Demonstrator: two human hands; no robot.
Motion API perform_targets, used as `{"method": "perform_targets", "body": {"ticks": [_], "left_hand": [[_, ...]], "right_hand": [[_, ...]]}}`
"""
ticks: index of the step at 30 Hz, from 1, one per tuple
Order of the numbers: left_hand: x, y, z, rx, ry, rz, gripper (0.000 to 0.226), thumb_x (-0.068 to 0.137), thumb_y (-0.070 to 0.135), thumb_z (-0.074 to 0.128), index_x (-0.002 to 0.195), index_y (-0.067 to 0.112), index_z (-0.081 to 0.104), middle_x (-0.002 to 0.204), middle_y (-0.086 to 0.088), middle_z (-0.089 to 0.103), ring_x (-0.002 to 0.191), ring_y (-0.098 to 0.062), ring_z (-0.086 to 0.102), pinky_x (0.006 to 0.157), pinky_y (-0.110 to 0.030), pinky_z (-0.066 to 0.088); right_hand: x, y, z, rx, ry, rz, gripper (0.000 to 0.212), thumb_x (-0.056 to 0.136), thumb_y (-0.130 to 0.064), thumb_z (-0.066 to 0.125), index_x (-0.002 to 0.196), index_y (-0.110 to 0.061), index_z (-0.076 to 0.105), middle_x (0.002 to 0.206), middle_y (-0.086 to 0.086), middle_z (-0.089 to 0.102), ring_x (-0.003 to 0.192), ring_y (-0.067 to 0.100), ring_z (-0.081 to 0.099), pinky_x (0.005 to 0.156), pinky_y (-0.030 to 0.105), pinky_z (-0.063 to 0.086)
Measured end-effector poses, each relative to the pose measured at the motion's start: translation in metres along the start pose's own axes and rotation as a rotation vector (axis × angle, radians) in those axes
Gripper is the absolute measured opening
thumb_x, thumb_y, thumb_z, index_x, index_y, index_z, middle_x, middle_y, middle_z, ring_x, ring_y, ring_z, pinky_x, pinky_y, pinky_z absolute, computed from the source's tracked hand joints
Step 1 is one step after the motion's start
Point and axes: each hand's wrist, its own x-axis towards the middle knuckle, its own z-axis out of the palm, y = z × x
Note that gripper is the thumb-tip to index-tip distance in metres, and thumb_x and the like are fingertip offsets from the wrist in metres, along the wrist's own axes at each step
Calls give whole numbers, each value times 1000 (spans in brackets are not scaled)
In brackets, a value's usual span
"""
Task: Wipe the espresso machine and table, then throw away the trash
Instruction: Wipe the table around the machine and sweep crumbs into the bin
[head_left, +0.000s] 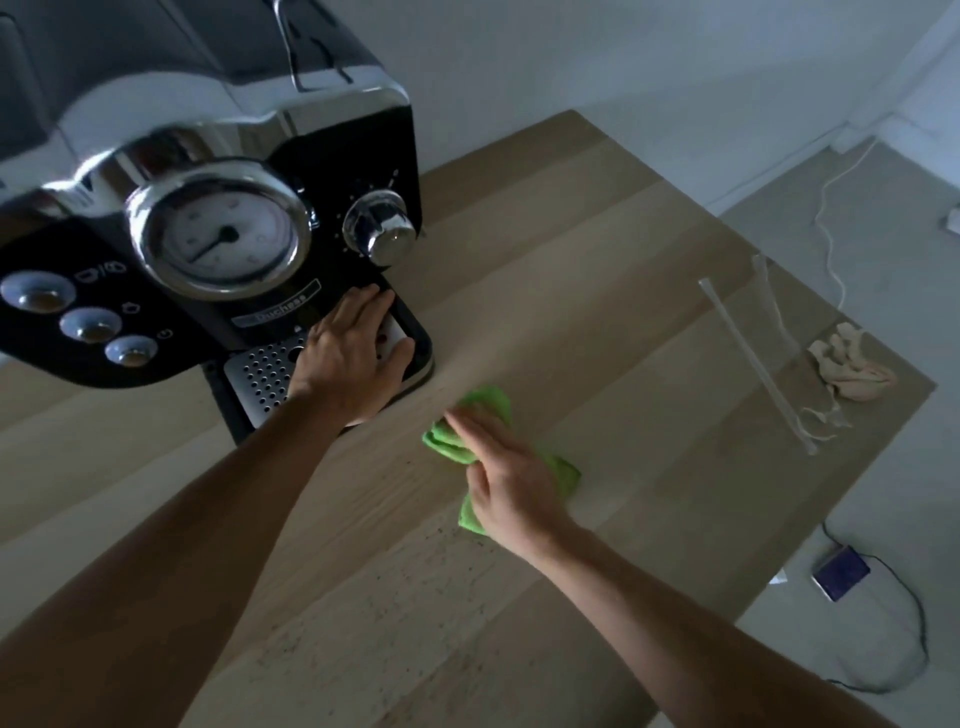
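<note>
A black and chrome espresso machine (218, 244) stands at the left of the wooden table (597, 249). My left hand (353, 358) lies flat on its drip tray (260, 382), fingers spread over the tray's right corner. My right hand (506, 478) presses a green cloth (485, 402) onto the table just right of the machine's base. Dark coffee specks (441, 561) dot the wood in front of the cloth. At the table's right edge lie a crumpled beige napkin (852, 369), a clear straw (753, 364) and a clear straw wrapper (774, 306).
The table's right edge drops to a grey floor. On the floor lie a white cable (831, 218), a small dark blue box (841, 571) and a black cable (919, 639). A white wall stands behind the table.
</note>
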Motion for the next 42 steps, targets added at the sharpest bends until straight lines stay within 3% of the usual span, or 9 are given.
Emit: {"method": "perform_targets", "body": {"ticks": [3, 9, 15, 19, 23, 29, 34, 38, 42], "left_hand": [[1, 1, 0, 1, -2, -17, 72, 82, 50, 35, 145, 14, 35, 153, -6, 29, 139, -27, 26, 113, -45, 24], [2, 2, 2, 14, -5, -21, 73, 82, 51, 35, 146, 15, 34, 154, -5, 28, 141, -25, 24, 113, -43, 22], [2, 1, 2, 5, 11, -11, 73, 81, 50, 38, 144, 13, 38, 152, -7, 33, 140, -27, 26, 114, -43, 22], [3, 3, 1, 12, 15, -7, 70, 82, 47, 42, 143, 11, 40, 150, -10, 35, 140, -29, 27, 114, -43, 22], [0, 3, 1, -1, 21, -19, 69, 82, 45, 44, 142, 11, 41, 150, -10, 35, 138, -30, 28, 113, -45, 24], [0, 5, 0, 0, 29, -22, 61, 91, 38, 50, 144, 13, 37, 152, -7, 31, 139, -26, 25, 113, -44, 21], [-1, 4, 0, 2, 17, -6, 69, 83, 45, 42, 143, 10, 40, 150, -10, 35, 138, -29, 28, 114, -44, 21], [-2, 2, 2, -13, 20, -14, 68, 84, 46, 42, 143, 12, 38, 151, -9, 33, 139, -28, 25, 115, -46, 20], [0, 3, 1, 3, 31, -15, 65, 88, 44, 43, 145, 13, 36, 153, -7, 30, 141, -27, 23, 115, -44, 17]], "right_hand": [[46, 27, -18, -22, 78, 164, 49, 88, -2, 49, 136, -12, 45, 139, 8, 49, 115, 21, 58, 98, 29, 46], [87, 31, -9, -358, -264, 22, 56, 93, -11, 43, 146, -14, 26, 155, 1, 22, 144, 14, 13, 115, 39, 11], [24, 0, 12, -325, -111, -42, 67, 78, -1, 65, 139, -8, 39, 144, 12, 42, 134, 25, 38, 110, 47, 25], [14, -34, 34, -114, -265, -141, 62, 80, 3, 60, 138, -6, 40, 145, 12, 41, 136, 25, 34, 113, 44, 18], [26, -16, 5, 113, -191, 23, 56, 86, 1, 56, 137, -20, 45, 144, 4, 44, 111, 18, 60, 88, 31, 54], [11, 37, -27, -324, -163, -142, 55, 81, -17, 36, 135, -10, 47, 138, 7, 51, 129, 23, 45, 98, 47, 41], [-34, -25, 24, -203, -136, -115, 52, 80, -14, 42, 131, -10, 50, 135, 8, 54, 128, 23, 47, 99, 50, 42], [-33, -13, -2, 22, -66, 19, 50, 83, -14, 37, 131, -10, 51, 134, 9, 53, 124, 18, 50, 100, 36, 46], [-48, 34, -47, -253, 33, 21, 53, 80, -8, 34, 129, -6, 55, 134, 9, 54, 125, 23, 50, 98, 41, 41]]}}
